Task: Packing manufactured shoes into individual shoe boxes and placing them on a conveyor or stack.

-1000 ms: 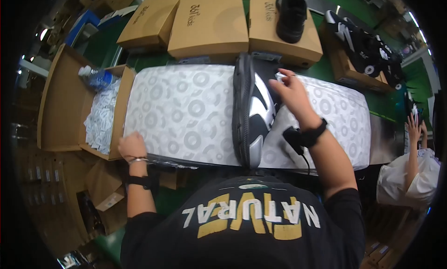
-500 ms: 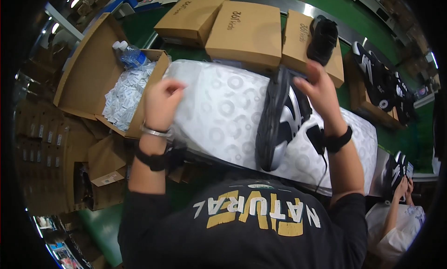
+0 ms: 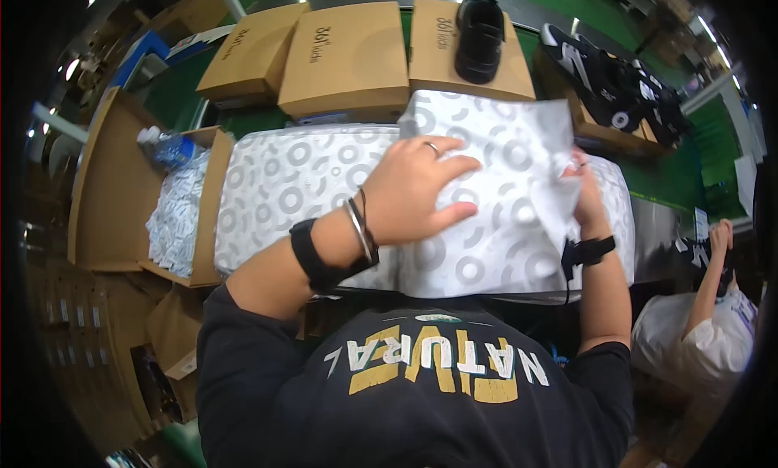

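Observation:
A white sheet of wrapping paper (image 3: 478,261) with grey rings and arcs lies raised over the right part of a stack of the same paper (image 3: 271,184). My left hand (image 3: 413,188) lies on the sheet with thumb and fingers apart, a ring on one finger. At the sheet's right end, my right hand (image 3: 591,199) grips a crumpled corner; its fingers are partly hidden by the paper. The black shoe seen earlier on the stack is out of sight, and whether the sheet covers it cannot be seen.
Brown shoeboxes (image 3: 344,59) stand along the far side, with a black shoe (image 3: 480,42) on one. Black-and-white shoes (image 3: 596,79) rest on a box at the right. An open carton (image 3: 212,217) at left holds small white packets (image 3: 177,217) and a bottle (image 3: 168,148). Another person (image 3: 689,330) works at far right.
My left hand has moved right, from beside the carton onto the paper. My right hand has come down and taken a corner. Paper now lies where the shoe was. The view has shifted.

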`<action>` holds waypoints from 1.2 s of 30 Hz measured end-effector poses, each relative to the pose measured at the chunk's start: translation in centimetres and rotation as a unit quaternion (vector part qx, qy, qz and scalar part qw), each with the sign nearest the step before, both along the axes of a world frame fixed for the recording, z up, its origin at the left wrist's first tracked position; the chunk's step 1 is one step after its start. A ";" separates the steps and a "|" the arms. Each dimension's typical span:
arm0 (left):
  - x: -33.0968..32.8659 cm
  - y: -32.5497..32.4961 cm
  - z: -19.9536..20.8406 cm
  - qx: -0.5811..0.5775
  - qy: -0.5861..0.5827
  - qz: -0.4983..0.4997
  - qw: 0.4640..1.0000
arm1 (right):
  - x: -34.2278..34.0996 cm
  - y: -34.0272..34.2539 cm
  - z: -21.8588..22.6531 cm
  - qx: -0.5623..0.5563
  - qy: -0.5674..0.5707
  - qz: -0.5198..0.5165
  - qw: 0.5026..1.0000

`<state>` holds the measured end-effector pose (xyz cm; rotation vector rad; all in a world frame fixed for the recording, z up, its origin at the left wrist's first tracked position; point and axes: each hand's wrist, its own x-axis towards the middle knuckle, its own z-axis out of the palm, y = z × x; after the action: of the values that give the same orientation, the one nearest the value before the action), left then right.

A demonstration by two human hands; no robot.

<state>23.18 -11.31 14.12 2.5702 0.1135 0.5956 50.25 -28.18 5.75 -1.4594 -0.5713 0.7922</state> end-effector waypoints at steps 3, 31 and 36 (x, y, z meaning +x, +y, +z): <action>2.2 0.8 -3.2 0.150 0.135 0.024 0.979 | 2.3 -2.5 -7.0 -0.153 -0.301 0.031 0.941; 3.6 0.9 -3.8 0.118 0.272 -0.018 0.955 | -11.1 -5.5 6.2 -0.146 -0.661 0.202 0.708; 4.5 4.6 -5.0 0.085 0.149 0.033 0.985 | -7.5 -8.5 2.2 -0.075 -0.435 -0.079 0.894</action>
<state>27.65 -6.67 9.14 2.8162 0.2613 0.2475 42.71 -36.70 8.00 -1.9612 -1.0549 0.0016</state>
